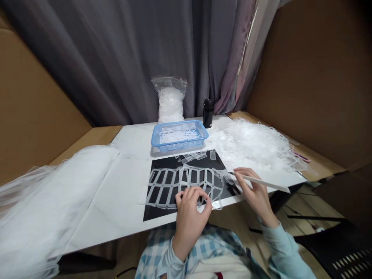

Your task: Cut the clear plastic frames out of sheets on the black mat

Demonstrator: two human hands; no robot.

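Observation:
A translucent plastic lattice sheet (165,188) with rows of rectangular openings lies on a black mat (157,214) at the table's front edge. My left hand (192,211) rests on the sheet's near side, fingers curled and pressing it, thumb bent toward the forefinger. In my right hand (257,193), to the right of the sheet, is a long tool with a flat white handle (270,183). Its thin dark tip points left toward the sheet's right end; its exact kind is unclear. Small clear cut pieces (194,156) lie at the mat's far edge.
Behind the mat stands a blue basket (180,147) with white translucent pieces inside. A filled zip bag (171,102) and black bottle (208,113) are farther back. Translucent strips heap up at right (252,141); a large stack of sheets (58,197) covers the left. Cardboard walls (308,85) flank the table.

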